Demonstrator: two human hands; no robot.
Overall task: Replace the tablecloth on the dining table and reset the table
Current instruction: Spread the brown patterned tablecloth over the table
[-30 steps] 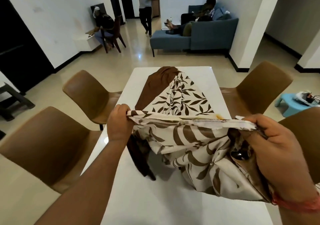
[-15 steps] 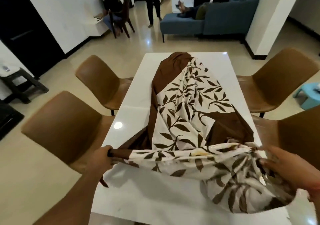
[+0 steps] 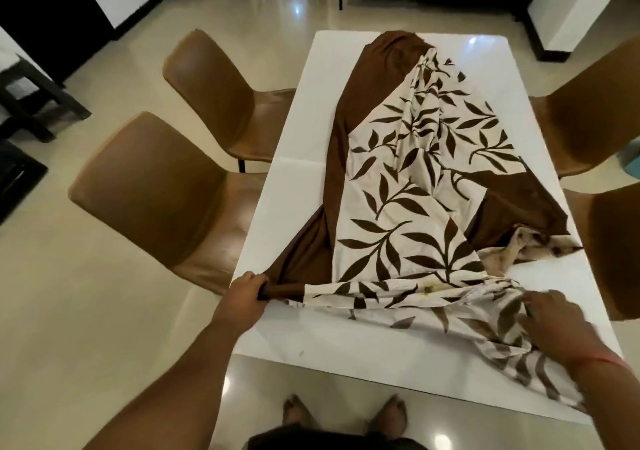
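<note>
A brown and cream leaf-patterned tablecloth (image 3: 408,179) lies bunched along the white rectangular worktop (image 3: 304,130), left hand (image 3: 244,293) pinching its brown corner, right hand (image 3: 554,325) spread flat on folds; uneven pulling could drag it off the edge.

Warm light, floor glare, wide-angle warp

Single head camera, high above the near table (image 3: 311,342) end, tilted steeply down, looking along it toward the far floor.
</note>
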